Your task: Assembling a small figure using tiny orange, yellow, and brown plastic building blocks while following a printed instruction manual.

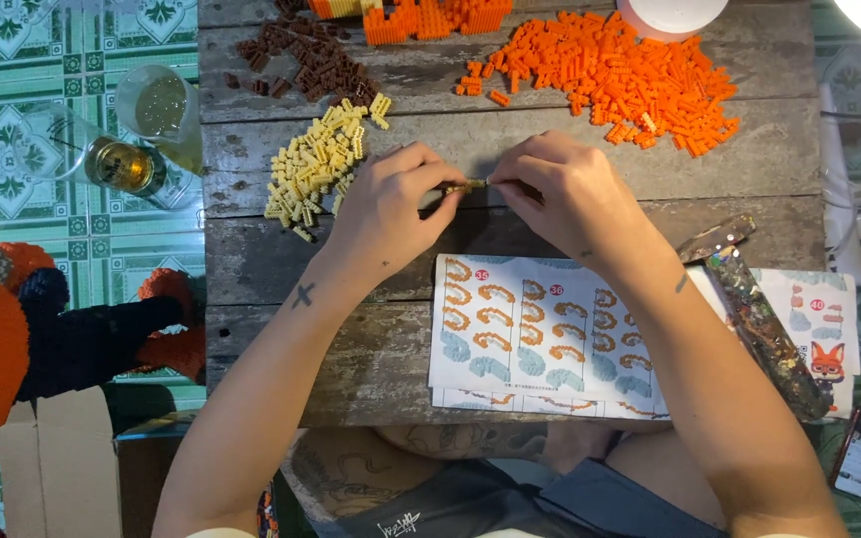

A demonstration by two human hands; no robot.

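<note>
- Instruction sheet lies nearest on the surface, just under both wrists.
- Left hand and right hand meet above it; both sets of fingers pinch narrow on one small tan piece.
- Its long axis runs left-right, an end in each hand.
- Cream bricks lie just left; orange bricks farther, right.

head-worn view, straight down, close over table
</note>
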